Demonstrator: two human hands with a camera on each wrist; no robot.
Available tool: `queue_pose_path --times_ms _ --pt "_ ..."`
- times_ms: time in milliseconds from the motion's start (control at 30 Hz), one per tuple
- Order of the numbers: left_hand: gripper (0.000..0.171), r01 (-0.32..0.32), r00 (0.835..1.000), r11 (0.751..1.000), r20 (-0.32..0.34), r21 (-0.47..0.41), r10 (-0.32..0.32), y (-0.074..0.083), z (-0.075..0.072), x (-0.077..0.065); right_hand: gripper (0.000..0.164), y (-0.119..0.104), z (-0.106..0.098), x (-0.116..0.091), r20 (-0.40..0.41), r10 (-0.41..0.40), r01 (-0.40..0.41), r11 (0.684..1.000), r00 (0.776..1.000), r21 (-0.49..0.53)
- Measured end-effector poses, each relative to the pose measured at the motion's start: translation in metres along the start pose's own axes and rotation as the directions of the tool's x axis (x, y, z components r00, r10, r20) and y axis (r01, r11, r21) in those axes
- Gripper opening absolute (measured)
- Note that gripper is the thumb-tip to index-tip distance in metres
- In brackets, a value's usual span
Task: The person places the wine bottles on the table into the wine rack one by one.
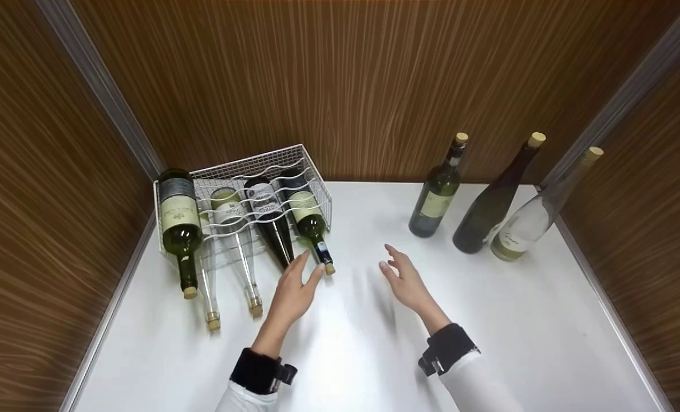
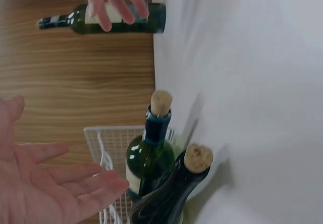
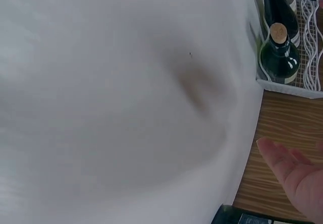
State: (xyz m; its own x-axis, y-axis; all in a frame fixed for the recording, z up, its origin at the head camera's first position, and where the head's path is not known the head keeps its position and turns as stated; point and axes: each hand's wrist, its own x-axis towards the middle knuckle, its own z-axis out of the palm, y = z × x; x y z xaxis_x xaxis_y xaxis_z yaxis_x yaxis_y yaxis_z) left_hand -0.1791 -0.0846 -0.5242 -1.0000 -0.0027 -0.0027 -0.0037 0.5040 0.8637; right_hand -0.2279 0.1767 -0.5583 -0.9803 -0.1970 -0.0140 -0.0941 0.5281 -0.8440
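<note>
1. The left hand was open, its fingers extended and holding nothing, near the necks of two racked bottles; whether it touched either could not be told.
2. Just beyond its fingertips lay a green glass bottle with a cream label and a cork; beside that, its neck partly hidden by this hand, lay a dark, slender glass bottle.
3. Both sat in a white wire rack with wavy bars, beyond and to the left of the left hand.
4. Farther left of that hand, the rack also held a clear, pale-labelled bottle, a narrow clear bottle and a large dark-green bottle.
5. The right hand was also open and empty, apart from the left.
6. Beyond it stood an upright green, cream-labelled bottle; farther right stood a tall dark bottle and a tall clear bottle, all corked.
</note>
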Motion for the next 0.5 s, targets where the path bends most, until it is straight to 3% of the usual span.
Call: queue_pose_path --times_ms 267,500 --pt "0.064 -0.031 0.997 0.999 0.063 -0.033 0.033 0.01 0.025 0.004 0.055 0.009 -0.025 0.004 -0.068 0.004 -0.005 1.0 0.998 -0.003" --pt "0.068 -0.011 0.994 1.0 0.108 0.017 0.009 0.021 0.042 0.008 0.058 0.015 -0.049 0.008 -0.09 0.034 -0.034 0.999 0.995 -0.005"
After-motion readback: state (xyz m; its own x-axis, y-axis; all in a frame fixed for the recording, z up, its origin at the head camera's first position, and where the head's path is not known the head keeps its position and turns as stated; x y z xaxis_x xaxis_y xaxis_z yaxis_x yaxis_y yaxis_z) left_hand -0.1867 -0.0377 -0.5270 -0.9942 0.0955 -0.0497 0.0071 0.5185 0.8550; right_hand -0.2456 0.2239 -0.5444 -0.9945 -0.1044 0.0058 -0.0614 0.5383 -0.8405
